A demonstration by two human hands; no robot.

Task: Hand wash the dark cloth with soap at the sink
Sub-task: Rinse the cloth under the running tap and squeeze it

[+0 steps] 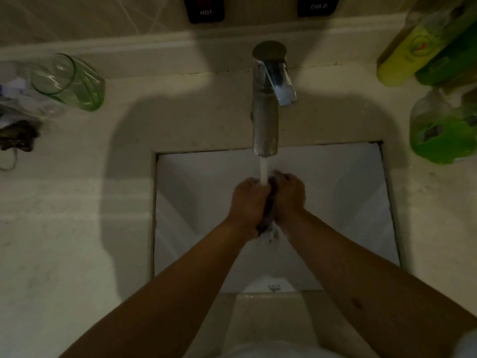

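The dark cloth is bunched into a narrow roll, pressed between both palms over the white sink basin. My left hand grips its left side and my right hand grips its right side, fingers curled around it. A stream of water runs from the metal faucet onto the top of the cloth between my hands. Water drips from the cloth's lower end. Most of the cloth is hidden by my hands.
A green glass tumbler stands on the counter at the far left, with a dark object below it. Yellow-green bottles and a green soap bottle stand at the right. HOT and COLD labels are on the wall.
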